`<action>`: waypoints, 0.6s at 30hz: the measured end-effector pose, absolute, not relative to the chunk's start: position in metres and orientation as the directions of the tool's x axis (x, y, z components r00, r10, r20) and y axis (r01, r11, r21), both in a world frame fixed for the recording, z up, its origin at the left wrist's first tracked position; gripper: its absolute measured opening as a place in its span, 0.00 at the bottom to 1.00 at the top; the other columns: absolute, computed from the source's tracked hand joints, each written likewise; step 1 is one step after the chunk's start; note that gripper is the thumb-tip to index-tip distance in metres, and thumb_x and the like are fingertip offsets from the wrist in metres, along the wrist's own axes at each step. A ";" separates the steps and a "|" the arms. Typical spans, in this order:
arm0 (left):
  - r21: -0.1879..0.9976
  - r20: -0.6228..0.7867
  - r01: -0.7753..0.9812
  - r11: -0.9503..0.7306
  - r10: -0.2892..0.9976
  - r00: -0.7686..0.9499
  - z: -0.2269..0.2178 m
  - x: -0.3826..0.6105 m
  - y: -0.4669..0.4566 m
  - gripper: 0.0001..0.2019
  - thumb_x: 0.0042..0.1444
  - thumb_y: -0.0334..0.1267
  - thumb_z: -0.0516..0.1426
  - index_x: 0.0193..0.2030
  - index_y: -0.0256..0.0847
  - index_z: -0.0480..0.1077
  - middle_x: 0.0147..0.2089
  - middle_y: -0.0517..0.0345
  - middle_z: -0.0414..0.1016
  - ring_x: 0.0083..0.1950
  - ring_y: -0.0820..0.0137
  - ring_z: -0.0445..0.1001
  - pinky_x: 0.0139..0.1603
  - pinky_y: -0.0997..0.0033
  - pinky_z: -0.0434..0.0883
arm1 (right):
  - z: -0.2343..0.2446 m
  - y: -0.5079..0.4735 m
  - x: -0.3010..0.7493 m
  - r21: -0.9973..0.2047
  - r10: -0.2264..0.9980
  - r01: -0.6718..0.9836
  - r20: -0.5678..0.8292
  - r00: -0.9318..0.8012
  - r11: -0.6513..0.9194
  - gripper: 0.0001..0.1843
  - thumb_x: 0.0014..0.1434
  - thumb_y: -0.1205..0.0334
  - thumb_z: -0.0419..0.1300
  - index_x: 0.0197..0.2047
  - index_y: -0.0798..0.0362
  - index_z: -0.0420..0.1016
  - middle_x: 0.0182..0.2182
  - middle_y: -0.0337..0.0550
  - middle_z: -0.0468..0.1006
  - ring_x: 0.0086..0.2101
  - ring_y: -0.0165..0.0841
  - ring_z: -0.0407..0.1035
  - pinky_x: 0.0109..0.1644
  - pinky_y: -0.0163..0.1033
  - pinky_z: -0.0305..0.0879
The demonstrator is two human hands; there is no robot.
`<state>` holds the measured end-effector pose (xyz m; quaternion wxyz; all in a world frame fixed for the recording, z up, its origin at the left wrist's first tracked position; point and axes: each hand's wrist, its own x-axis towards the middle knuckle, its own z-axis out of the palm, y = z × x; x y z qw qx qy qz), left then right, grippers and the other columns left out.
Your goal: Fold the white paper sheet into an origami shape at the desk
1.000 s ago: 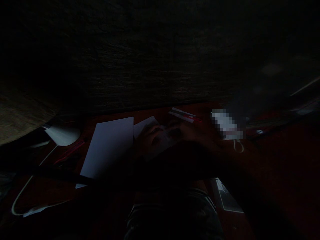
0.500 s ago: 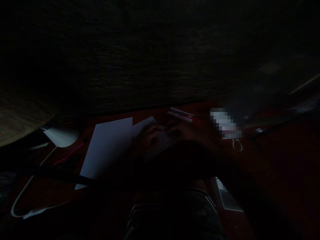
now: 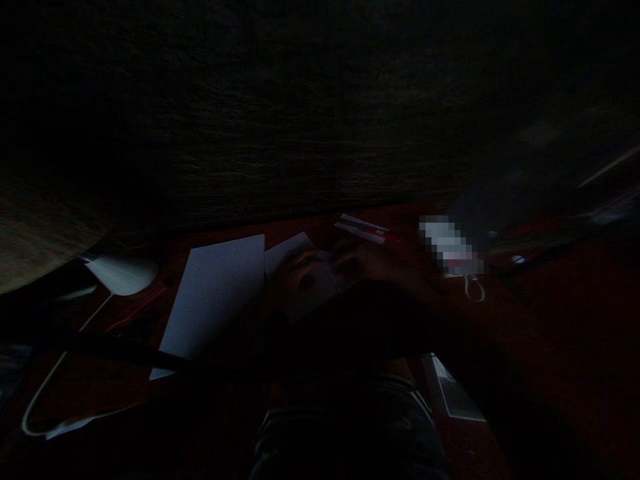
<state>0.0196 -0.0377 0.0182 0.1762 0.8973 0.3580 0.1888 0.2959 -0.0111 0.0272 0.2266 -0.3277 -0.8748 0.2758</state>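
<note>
The scene is very dark. Both my hands meet at the middle of a dark red table (image 3: 550, 293) over a small pale piece of paper (image 3: 320, 285). My left hand (image 3: 294, 272) lies on the paper's left part with its fingers bent onto it. My right hand (image 3: 369, 261) comes in from the right, its fingertips pressed on the paper's upper right edge. A larger white sheet (image 3: 215, 293) lies flat just left of my left hand, and a smaller white sheet (image 3: 287, 250) pokes out behind it.
A white and red flat pack (image 3: 363, 229) lies behind my right hand. A white lamp-like shape (image 3: 123, 273) with a white cable (image 3: 45, 390) sits at the left. A clear sleeve (image 3: 453, 393) lies near the front edge. A dark wall rises behind.
My hands shifted only slightly on the small paper; the rest stayed still.
</note>
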 end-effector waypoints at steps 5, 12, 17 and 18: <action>0.433 0.194 0.592 -0.679 0.712 0.674 0.019 0.019 -0.037 0.25 0.66 0.45 0.57 0.70 0.48 0.68 0.74 0.49 0.63 0.73 0.51 0.62 0.75 0.46 0.61 | 0.023 -0.009 0.298 -0.607 0.678 0.432 0.251 -0.691 0.666 0.11 0.58 0.65 0.72 0.45 0.45 0.88 0.55 0.46 0.80 0.54 0.44 0.75 0.59 0.52 0.72; 0.381 0.198 0.637 -0.670 0.733 0.651 0.017 0.016 -0.037 0.25 0.68 0.51 0.56 0.70 0.49 0.70 0.73 0.49 0.61 0.73 0.49 0.61 0.74 0.47 0.60 | 0.018 -0.005 0.298 -0.646 0.676 0.401 0.250 -0.693 0.650 0.12 0.58 0.65 0.71 0.46 0.46 0.87 0.54 0.46 0.81 0.54 0.45 0.75 0.59 0.52 0.73; 0.345 0.197 0.639 -0.688 0.718 0.667 0.012 0.015 -0.036 0.28 0.69 0.52 0.54 0.73 0.49 0.66 0.74 0.47 0.60 0.74 0.48 0.59 0.75 0.43 0.57 | 0.021 -0.008 0.297 -0.620 0.691 0.434 0.255 -0.676 0.654 0.15 0.58 0.65 0.71 0.50 0.45 0.86 0.54 0.46 0.80 0.54 0.45 0.75 0.59 0.52 0.72; 0.344 0.194 0.636 -0.691 0.715 0.672 0.011 0.014 -0.035 0.28 0.69 0.52 0.54 0.74 0.50 0.65 0.75 0.47 0.59 0.74 0.47 0.59 0.75 0.42 0.56 | 0.022 -0.008 0.297 -0.618 0.688 0.434 0.254 -0.680 0.656 0.16 0.58 0.65 0.71 0.51 0.45 0.85 0.54 0.46 0.80 0.54 0.45 0.75 0.59 0.52 0.73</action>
